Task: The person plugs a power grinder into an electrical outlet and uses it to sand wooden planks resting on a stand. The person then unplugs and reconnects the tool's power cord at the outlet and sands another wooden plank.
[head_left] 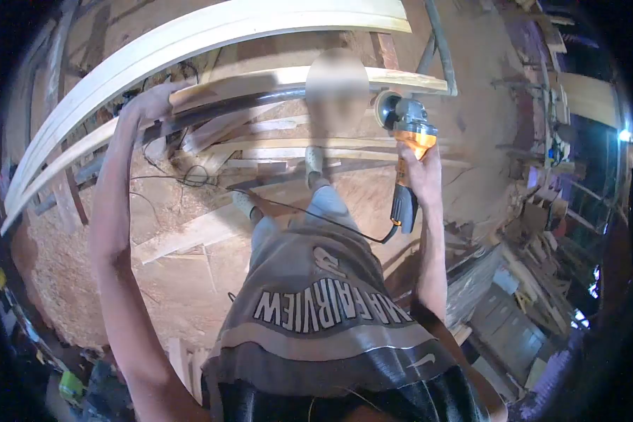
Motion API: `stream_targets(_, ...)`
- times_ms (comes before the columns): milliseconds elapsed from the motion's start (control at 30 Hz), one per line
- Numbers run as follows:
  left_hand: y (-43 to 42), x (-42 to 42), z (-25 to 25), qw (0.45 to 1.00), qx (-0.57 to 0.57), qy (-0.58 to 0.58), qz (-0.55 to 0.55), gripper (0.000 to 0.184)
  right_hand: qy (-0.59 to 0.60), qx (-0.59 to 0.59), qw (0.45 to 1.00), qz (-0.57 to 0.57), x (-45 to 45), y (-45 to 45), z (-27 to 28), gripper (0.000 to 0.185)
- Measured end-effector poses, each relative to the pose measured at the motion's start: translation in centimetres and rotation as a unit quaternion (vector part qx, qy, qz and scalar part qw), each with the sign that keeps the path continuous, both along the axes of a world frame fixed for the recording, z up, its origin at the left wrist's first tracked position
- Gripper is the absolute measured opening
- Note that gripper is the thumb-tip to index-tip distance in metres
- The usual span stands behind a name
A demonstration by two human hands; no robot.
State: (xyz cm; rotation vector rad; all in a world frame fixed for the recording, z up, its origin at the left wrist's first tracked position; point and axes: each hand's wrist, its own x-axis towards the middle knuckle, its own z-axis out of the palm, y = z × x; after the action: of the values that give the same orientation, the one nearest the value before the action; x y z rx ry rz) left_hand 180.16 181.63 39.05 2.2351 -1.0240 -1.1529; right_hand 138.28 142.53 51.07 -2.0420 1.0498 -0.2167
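My right hand (422,172) is wrapped round the yellow and black body of an angle grinder (413,137). The grinder's round disc (387,109) is at the near edge of a long narrow wooden strip (274,79), close to its right end; whether they touch is unclear. On the left, my left hand (152,102) is closed on the same strip, its fingers slightly blurred. A black cord runs from the grinder's lower end to the left. A dark bar (232,104) lies just below the strip.
A wider pale board (211,28) curves across the top, beyond the strip. Loose planks (197,232) and sawdust cover the ground around my feet. The cord (302,211) crosses in front of my legs. Stacked wood and a grey box (506,337) are at the lower right.
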Motion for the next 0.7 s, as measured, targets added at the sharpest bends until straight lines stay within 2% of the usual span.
stream_targets(67,0.3,0.7,-0.7,0.999,-0.009,-0.04,-0.027,0.088,-0.002,-0.055,0.998,0.038,1.3,0.3,-0.1,0.038)
stream_targets(100,-0.2,1.0,-0.1,0.994,-0.014,-0.084,-0.065,0.084,-0.007,-0.061,0.997,0.038,2.0,0.4,0.2,0.038)
stream_targets(133,-0.2,0.4,0.2,0.994,-0.018,-0.087,-0.067,0.084,0.017,-0.074,0.996,0.045,2.6,0.4,0.6,0.048)
stream_targets(167,0.3,-1.3,1.1,0.991,-0.036,-0.129,-0.029,0.072,0.041,-0.086,0.994,0.049,3.3,0.4,1.1,0.059)
stream_targets(233,0.4,-4.0,2.7,0.976,-0.069,-0.201,0.038,0.051,0.038,-0.117,0.991,0.055,5.7,0.1,1.4,0.063)
stream_targets(267,-0.8,-4.3,3.7,0.974,0.007,-0.224,0.02,0.048,0.081,-0.15,0.983,0.064,7.1,-0.5,0.8,0.063)
stream_targets(300,-0.7,-4.1,2.6,0.976,0.005,-0.218,0.009,0.048,0.126,-0.182,0.972,0.074,7.8,-0.8,0.3,0.063)
stream_targets(367,0.5,-3.5,-0.3,0.939,-0.096,-0.329,-0.028,0.05,0.117,-0.189,0.972,0.071,9.5,-1.0,-1.6,0.063)
stream_targets(467,-1.0,-2.8,3.2,0.943,-0.055,-0.318,-0.076,0.048,0.122,-0.183,0.972,0.079,11.9,2.8,-1.3,0.064)
stream_targets(633,-1.7,-2.0,1.9,0.941,-0.107,-0.31,-0.088,0.044,0.15,-0.119,0.977,0.095,14.2,8.5,-0.8,0.064)
stream_targets(700,-1.9,-2.3,1.6,0.948,-0.097,-0.29,-0.088,0.045,0.141,-0.107,0.972,0.153,15.2,10.4,-0.8,0.065)
